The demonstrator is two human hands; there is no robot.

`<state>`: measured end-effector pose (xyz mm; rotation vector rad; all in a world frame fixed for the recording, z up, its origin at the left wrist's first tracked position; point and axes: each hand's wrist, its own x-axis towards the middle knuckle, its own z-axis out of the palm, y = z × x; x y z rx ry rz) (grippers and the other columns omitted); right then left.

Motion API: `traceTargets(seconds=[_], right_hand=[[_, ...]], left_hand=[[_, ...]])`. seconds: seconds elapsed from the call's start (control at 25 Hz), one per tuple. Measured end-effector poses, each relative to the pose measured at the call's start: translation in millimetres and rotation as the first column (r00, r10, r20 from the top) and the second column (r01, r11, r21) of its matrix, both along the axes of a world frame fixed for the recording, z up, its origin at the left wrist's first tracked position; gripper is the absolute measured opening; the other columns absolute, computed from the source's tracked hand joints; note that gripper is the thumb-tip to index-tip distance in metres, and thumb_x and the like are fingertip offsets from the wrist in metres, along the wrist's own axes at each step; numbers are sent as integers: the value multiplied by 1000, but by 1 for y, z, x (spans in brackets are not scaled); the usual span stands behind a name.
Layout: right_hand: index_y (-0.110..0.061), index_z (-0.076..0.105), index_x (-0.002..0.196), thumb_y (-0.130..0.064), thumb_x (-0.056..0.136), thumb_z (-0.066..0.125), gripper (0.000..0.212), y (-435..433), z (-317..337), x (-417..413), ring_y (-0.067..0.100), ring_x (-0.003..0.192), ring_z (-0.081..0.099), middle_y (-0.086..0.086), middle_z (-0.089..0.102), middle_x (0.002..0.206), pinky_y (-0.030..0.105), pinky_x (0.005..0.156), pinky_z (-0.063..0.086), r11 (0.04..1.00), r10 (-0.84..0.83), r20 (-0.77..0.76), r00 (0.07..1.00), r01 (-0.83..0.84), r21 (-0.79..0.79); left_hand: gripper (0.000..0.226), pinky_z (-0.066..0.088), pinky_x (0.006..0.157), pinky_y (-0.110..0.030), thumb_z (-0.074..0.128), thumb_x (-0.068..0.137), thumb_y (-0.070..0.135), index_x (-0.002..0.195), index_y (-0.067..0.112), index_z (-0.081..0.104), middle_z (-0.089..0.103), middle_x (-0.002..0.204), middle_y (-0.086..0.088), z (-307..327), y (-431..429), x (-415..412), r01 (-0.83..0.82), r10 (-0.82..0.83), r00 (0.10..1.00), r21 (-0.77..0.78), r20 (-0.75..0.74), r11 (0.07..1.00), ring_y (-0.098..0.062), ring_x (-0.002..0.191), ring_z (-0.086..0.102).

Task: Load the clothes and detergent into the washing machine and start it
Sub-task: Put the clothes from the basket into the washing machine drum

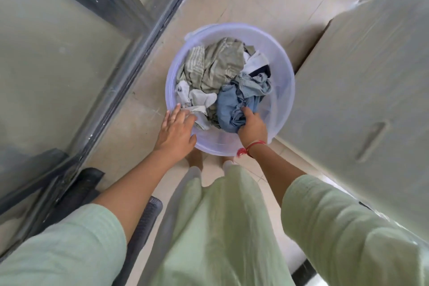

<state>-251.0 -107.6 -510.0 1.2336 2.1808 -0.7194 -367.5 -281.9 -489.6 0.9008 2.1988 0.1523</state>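
Note:
A pale lilac round plastic tub [282,90] stands on the tiled floor in front of my feet. It holds a heap of clothes: an olive striped garment [216,62], white pieces [197,97] and a blue denim garment [229,104]. My right hand [251,124] reaches inside the tub and is closed on the blue denim garment. My left hand [176,127] lies flat on the tub's near-left rim, fingers spread, touching a white cloth. On the right stands the washing machine [362,90], wrapped in a grey cover, its lid shut. No detergent is in view.
A dark-framed glass sliding door [120,58] runs along the left. A dark mat [148,216] lies by my left foot. Beige floor tiles [255,2] stretch beyond the tub, between door and machine.

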Motion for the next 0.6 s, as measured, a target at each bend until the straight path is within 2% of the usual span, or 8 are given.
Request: traceTargets(seconds=[0.16,0.28,0.48,0.6], right_hand=[[-13,53,127,3,82,50,48,33,94,16,41,97,56,19,53,114,43,86,47,988,-134,-153,979,143,52],[-9,57,117,7,79,44,43,28,162,43,41,86,57,19,50,103,40,77,47,964,-229,-224,947,253,83],[-10,57,117,5,78,46,43,7,259,64,37,86,56,15,51,105,35,71,46,954,-245,-316,917,287,91],[-11,56,115,5,75,47,45,-5,327,66,38,89,57,13,53,107,37,71,46,949,-221,-404,888,292,121]], left_hand=[[51,8,115,-41,56,88,21,135,17,40,33,144,-6,56,14,-8,14,-12,997,-24,77,1000,-25,144,9],[54,21,109,-38,60,84,21,135,15,42,39,137,-8,101,24,-16,18,-19,997,19,70,1000,-26,138,23],[54,37,100,-41,60,86,24,135,17,39,40,135,-8,175,45,-18,43,-46,986,24,161,999,-29,127,37],[55,39,99,-42,62,85,26,134,22,38,38,135,-6,233,56,-18,6,-34,970,115,241,993,-26,126,40]])
